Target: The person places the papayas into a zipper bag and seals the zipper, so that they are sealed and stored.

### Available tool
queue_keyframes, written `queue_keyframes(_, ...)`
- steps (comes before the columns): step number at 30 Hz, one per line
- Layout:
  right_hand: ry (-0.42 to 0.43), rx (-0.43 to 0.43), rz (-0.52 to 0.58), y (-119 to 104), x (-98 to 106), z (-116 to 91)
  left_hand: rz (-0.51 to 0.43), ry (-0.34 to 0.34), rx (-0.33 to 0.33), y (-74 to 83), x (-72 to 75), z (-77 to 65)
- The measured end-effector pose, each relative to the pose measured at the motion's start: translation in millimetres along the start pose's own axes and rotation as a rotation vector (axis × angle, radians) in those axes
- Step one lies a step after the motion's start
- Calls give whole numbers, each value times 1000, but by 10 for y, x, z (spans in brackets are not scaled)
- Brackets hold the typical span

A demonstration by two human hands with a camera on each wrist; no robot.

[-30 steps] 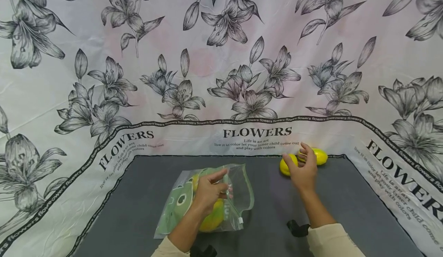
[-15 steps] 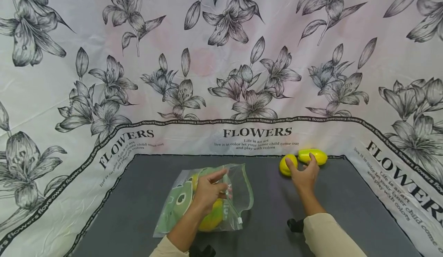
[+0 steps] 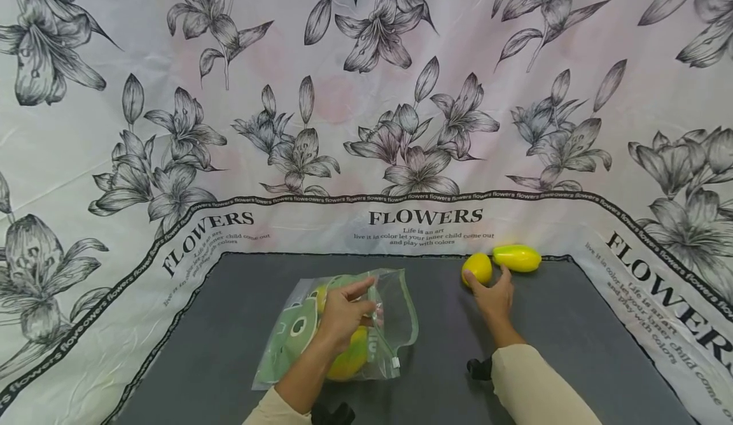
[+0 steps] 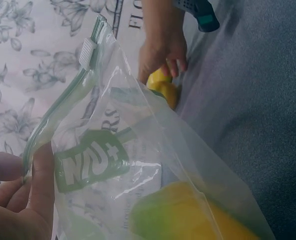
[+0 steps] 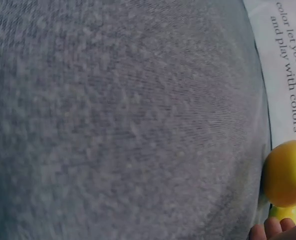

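My left hand (image 3: 346,313) pinches the open rim of a clear slider zip bag (image 4: 108,160) with a green cartoon print. Inside the bag lies a large yellow-green fruit (image 4: 182,212); other contents are partly hidden by the print and my hand. My right hand (image 3: 494,298) is at a round yellow fruit (image 3: 476,269) near the table's back edge, thumb in front of it and fingers to its right. Whether the thumb touches it I cannot tell. Just behind, an elongated yellow fruit (image 3: 517,258) lies on its side.
A dark grey cloth covers the table (image 3: 229,323). White flower-printed fabric (image 3: 424,158) rises behind and along both sides. Black straps or mounts (image 3: 480,369) sit at the wrists.
My right hand has drawn back from the elongated fruit toward the near side of the round one, and its fingers have lowered. My left hand and the bag stay almost in place.
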State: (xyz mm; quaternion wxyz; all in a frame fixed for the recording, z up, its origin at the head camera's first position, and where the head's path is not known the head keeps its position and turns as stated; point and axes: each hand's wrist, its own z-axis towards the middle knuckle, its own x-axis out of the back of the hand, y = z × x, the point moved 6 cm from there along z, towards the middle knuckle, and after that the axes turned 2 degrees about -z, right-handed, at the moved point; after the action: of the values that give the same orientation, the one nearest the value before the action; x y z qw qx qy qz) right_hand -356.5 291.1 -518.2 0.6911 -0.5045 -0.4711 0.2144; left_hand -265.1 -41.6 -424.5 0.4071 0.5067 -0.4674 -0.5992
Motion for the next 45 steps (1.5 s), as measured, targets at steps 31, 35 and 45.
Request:
queue_keyframes(31, 59, -61, 58, 164, 40, 137, -30, 3, 1, -5, 15, 13)
queue_keyframes(35, 58, -65, 127, 219, 145, 128, -17, -2, -6, -4, 16, 11)
queue_keyframes(45, 74, -114, 185, 280, 459, 56, -17, 4, -6, -3, 4, 14)
